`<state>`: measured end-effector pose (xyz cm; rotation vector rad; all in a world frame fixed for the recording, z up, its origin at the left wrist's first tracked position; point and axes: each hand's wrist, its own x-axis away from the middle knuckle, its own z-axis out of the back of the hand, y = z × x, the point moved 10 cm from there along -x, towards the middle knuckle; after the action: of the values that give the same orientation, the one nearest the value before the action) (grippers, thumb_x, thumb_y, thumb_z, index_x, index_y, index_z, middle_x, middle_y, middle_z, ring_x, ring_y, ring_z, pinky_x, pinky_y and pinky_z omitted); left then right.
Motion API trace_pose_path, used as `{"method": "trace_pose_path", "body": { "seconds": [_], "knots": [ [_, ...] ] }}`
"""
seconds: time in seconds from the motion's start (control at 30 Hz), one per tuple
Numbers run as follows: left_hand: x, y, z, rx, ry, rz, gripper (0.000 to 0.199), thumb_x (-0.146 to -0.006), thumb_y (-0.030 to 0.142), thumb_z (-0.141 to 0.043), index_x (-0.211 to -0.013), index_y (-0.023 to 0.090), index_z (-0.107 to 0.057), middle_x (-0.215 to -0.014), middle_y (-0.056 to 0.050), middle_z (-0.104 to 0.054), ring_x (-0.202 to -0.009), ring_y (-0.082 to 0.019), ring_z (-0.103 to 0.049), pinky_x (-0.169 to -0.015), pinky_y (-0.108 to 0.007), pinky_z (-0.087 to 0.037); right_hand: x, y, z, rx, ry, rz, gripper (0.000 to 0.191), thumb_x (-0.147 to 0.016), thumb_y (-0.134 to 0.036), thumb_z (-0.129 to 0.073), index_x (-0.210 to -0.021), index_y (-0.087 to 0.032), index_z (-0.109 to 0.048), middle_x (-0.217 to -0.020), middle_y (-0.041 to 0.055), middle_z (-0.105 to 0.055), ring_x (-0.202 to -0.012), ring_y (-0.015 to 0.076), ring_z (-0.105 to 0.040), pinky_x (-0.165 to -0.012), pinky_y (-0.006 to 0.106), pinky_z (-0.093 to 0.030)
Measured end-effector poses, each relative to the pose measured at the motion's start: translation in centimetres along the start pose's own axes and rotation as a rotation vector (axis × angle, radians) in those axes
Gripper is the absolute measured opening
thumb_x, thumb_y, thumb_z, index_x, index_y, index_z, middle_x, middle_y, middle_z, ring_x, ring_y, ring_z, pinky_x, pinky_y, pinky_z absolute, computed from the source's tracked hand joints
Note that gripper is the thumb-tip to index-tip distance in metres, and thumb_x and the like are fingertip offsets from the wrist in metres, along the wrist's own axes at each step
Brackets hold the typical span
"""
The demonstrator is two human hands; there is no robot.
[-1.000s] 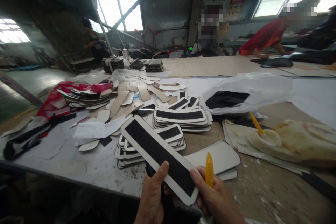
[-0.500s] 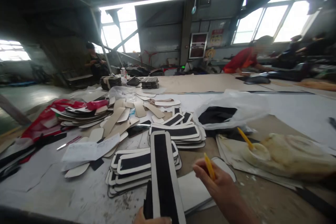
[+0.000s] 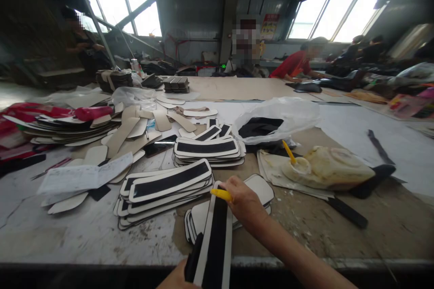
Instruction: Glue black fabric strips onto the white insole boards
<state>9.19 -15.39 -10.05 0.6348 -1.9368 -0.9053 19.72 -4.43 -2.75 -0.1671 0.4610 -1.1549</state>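
My left hand (image 3: 178, 276) grips the lower end of a long white-edged black strip (image 3: 217, 239), with a dark piece (image 3: 194, 257) beside it. My right hand (image 3: 242, 198) is closed around a yellow tool (image 3: 221, 194) at the strip's upper end. Left of the strip lies a stack of similar strips (image 3: 169, 183), and behind it another stack (image 3: 206, 146). Pale rounded pieces (image 3: 259, 189) lie partly behind my right hand. A second yellow tool (image 3: 289, 152) stands in a glue-stained container (image 3: 300, 167) on the right.
A clear plastic bag (image 3: 294, 115) holds black material. White paper (image 3: 84, 178), scissors (image 3: 52, 168) and a pile of curved pieces (image 3: 68, 128) are at the left. A black-handled tool (image 3: 349, 213) lies right. A person in red (image 3: 291, 63) leans over the far table.
My right hand has moved left onto the strip's upper end with the yellow tool. The strip has come down off the stack of strips. The view has tilted down and shifted right.
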Motion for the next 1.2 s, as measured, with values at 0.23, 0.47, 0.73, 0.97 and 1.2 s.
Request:
{"method": "trace_pose_path", "body": {
  "seconds": [0.23, 0.47, 0.73, 0.97, 1.2],
  "knots": [
    [0.4, -2.5, -0.4, 0.16, 0.002, 0.27, 0.034, -0.041, 0.002, -0.056, -0.072, 0.013, -0.064, -0.063, 0.001, -0.06, -0.066, -0.015, -0.052, -0.06, -0.023, -0.037, 0.6, 1.8, -3.8, 0.054, -0.285, -0.121, 0.015, -0.081, -0.013, -0.051, -0.087, -0.021, -0.062, -0.09, 0.0036, -0.059, -0.084, 0.0155, -0.056, -0.075, 0.025, -0.044],
    [0.3, -4.9, 0.9, 0.244, 0.045, 0.304, 0.041, -0.043, 0.004, -0.057, -0.082, 0.014, -0.063, -0.069, 0.0, -0.064, -0.064, -0.016, -0.056, -0.057, -0.024, -0.039, -0.7, 2.9, -5.0, 0.154, -0.423, -0.2, 0.008, -0.081, -0.021, -0.054, -0.084, -0.016, -0.059, -0.089, 0.0077, -0.061, -0.082, 0.0196, -0.057, -0.07, 0.028, -0.04],
    [0.3, -4.2, 0.6, 0.308, -0.008, 0.287, 0.039, -0.046, 0.004, -0.054, -0.082, 0.013, -0.063, -0.067, -0.001, -0.064, -0.06, -0.014, -0.054, -0.053, -0.022, -0.038, -0.8, 0.2, -3.8, 0.276, -0.468, -0.095, 0.011, -0.079, -0.011, -0.049, -0.087, -0.017, -0.054, -0.093, 0.0073, -0.057, -0.08, 0.0179, -0.054, -0.064, 0.026, -0.039],
    [-0.2, -4.5, 1.4, 0.31, 0.07, 0.232, 0.042, -0.047, 0.006, -0.052, -0.087, 0.011, -0.063, -0.062, -0.003, -0.063, -0.056, -0.015, -0.055, -0.053, -0.024, -0.04, 1.0, -5.8, -0.5, 0.387, -0.175, 0.309, 0.015, -0.074, -0.005, -0.049, -0.077, -0.02, -0.047, -0.065, 0.0022, -0.053, -0.062, 0.0181, -0.048, -0.05, 0.026, -0.031],
    [-0.1, -4.4, 0.6, 0.3, -0.032, 0.21, 0.036, -0.053, 0.007, -0.054, -0.088, 0.009, -0.063, -0.066, -0.005, -0.065, -0.059, -0.015, -0.056, -0.055, -0.025, -0.043, -0.4, -1.8, -3.0, 0.455, -0.2, 0.282, 0.018, -0.082, -0.001, -0.04, -0.081, -0.016, -0.049, -0.069, 0.0036, -0.054, -0.061, 0.0159, -0.046, -0.048, 0.025, -0.027]
  ]
}}
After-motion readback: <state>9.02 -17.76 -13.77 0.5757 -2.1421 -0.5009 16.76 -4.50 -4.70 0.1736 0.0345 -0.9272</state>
